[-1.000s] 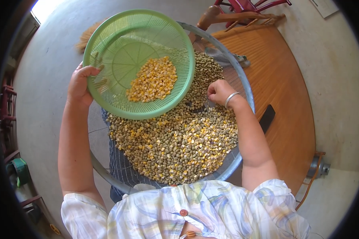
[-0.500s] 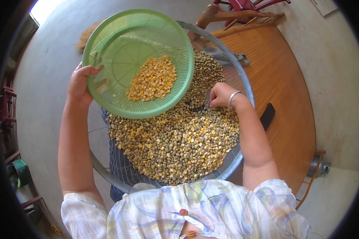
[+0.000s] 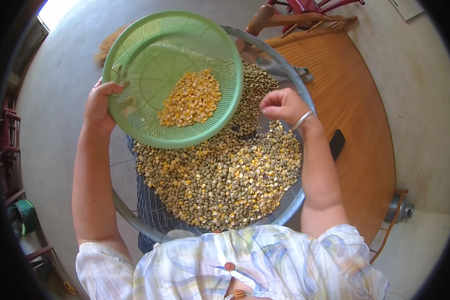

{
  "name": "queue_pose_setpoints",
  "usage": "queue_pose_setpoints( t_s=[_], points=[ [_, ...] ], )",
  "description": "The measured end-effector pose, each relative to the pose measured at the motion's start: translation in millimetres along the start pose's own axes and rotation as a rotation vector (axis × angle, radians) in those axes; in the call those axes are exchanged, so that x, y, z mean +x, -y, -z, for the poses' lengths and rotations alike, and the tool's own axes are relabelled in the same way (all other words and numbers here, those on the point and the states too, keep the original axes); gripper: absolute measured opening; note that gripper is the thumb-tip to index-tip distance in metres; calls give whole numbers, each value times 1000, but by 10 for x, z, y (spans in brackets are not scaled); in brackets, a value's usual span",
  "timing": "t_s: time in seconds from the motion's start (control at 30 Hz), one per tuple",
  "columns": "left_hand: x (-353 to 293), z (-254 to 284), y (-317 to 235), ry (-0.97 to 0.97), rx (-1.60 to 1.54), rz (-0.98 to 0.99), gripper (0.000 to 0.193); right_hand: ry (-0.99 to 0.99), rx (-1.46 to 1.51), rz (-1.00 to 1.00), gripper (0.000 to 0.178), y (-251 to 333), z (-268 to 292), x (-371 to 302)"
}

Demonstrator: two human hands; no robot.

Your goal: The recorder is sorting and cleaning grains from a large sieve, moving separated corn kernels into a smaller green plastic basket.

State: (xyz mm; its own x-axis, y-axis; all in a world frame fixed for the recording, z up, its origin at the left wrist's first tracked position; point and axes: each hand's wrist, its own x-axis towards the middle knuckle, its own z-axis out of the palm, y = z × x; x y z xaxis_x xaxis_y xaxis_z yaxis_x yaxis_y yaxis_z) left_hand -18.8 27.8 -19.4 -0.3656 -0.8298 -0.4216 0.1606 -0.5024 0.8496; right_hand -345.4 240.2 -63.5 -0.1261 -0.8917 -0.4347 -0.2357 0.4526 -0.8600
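Left hand (image 3: 100,109) grips rim of green colander (image 3: 157,57) holding corn kernels (image 3: 192,100) — right hand (image 3: 286,105), fingers curled inward, hovers above greenish beans (image 3: 257,82) — cannot tell if anything pinched.

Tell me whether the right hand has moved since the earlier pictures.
Yes: judged against the large round sieve's rim, the right hand has shifted farther from the person's body, its wrist now closer to the rim's right side.

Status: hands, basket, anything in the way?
Left grip on rim of green basket, yellow kernels inside. Right grip curled above mixed bean pile; anything held unclear. Basket hides far-left part of mesh sieve.
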Motion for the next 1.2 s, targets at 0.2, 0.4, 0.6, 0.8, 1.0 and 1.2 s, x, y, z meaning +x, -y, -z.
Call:
queue_pose_setpoints(
  t_s=[0.2,0.4,0.6,0.8,1.0,1.2],
  points=[
    [8,44,-1,2,18,7,47,278,-585,-531,16,-75,0,48],
    [58,90,16,15,0,3,47,116,-332,-180,16,-42,-131,106],
    [4,16,-3,-2,32,0,48,156,-664,-160,11,-205,60,73],
    [46,95,25,6,-15,-2,47,269,-760,-131,17,-33,-119,90],
    [48,39,10,-2,1,4,47,284,-909,-89,15,-106,-184,112],
    [55,118,32,30,-15,1,47,106,192,-41,13,267,-177,4]
  ],
)
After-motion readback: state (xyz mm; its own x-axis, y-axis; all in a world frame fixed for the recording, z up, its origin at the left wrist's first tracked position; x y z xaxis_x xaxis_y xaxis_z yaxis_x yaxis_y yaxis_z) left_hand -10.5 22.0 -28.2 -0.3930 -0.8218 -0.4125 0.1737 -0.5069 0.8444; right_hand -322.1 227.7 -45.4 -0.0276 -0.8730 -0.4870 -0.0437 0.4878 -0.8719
